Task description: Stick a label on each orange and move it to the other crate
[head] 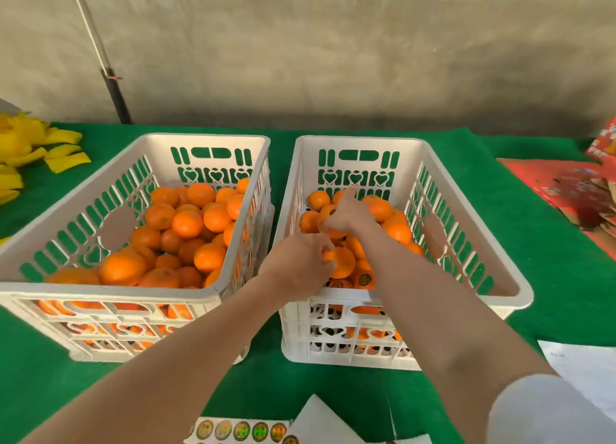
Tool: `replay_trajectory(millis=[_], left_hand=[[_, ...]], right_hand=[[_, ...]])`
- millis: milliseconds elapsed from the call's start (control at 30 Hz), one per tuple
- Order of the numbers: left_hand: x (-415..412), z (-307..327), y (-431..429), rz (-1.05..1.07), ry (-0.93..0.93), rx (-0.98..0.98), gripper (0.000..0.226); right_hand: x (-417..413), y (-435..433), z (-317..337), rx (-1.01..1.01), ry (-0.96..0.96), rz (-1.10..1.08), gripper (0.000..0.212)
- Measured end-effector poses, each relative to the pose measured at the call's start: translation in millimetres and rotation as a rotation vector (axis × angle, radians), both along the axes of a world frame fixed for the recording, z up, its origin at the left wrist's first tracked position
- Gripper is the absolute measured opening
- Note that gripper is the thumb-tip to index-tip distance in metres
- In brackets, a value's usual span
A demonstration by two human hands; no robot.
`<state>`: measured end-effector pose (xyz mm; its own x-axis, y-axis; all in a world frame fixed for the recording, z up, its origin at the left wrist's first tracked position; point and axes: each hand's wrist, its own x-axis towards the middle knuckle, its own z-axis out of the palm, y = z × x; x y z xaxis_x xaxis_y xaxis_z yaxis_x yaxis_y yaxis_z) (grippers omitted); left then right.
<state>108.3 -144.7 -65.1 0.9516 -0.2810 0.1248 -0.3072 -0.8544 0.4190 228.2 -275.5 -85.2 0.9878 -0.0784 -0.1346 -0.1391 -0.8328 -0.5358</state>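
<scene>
Two bare forearms hide much of the right crate (433,233), so only part of its fruit shows. By its front wall two labels (365,279), dark and round, sit on fruit half covered by the right forearm. The left hand (298,263) reaches over that wall with its fingers curled round one orange (343,263), which lies on the heap inside the right crate. The right hand (346,215) is further in and blurred. One finger stretches toward the far wall and the rest look tucked, but I cannot tell whether it pinches anything.

Both crates are white moulded plastic with slotted walls and heart-shaped cut-outs. The left crate (110,292) is heaped with smooth, glossy oranges (186,223). They stand side by side, just apart, on a desk (283,387) covered in green felt-like cloth.

At the bottom edge a label sheet (241,431) is cut off, showing a row of shiny round stickers. A white sleeve (540,410) fills the lower right corner. Yellow strips (40,150) lie at the left edge, red boxes (573,193) at the right, and both are partly out of frame. The boxes' print is too smeared to read.
</scene>
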Motion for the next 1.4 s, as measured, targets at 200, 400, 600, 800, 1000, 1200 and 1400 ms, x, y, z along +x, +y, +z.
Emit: replay_trajectory(millis=[200,400,600,800,1000,1200,1400], left_hand=[[-3.1,0.3,0.8,0.007,-0.068,-0.122,0.025],[-24.4,2.8,7.8,-0.011,-0.396,-0.398,0.019],[-6.9,38.6,92.8,0.178,-0.650,-0.766,0.029],[70.3,21.5,184.1,0.577,-0.128,-0.684,0.031],[151.4,-22.4,192.5,0.262,0.172,0.102,0.058],[204.0,-71.7,184.9,0.135,0.317,0.233,0.076],[219.5,-84.9,192.5,0.061,0.462,-0.013,0.068]], right_hand=[[5.7,-11.8,-21.5,-0.238,0.060,0.063,0.085],[-27.9,14.4,15.6,-0.073,-0.534,0.076,0.057],[-66.6,93.0,29.4,0.058,-0.710,0.312,0.023],[-50.1,188.3,28.3,0.114,-0.441,0.368,0.041],[-42.8,188.5,16.6,-0.039,-0.345,0.325,0.066],[-39.3,188.2,14.5,-0.079,-0.356,0.345,0.058],[-41.0,188.8,14.1,-0.049,-0.358,0.330,0.055]])
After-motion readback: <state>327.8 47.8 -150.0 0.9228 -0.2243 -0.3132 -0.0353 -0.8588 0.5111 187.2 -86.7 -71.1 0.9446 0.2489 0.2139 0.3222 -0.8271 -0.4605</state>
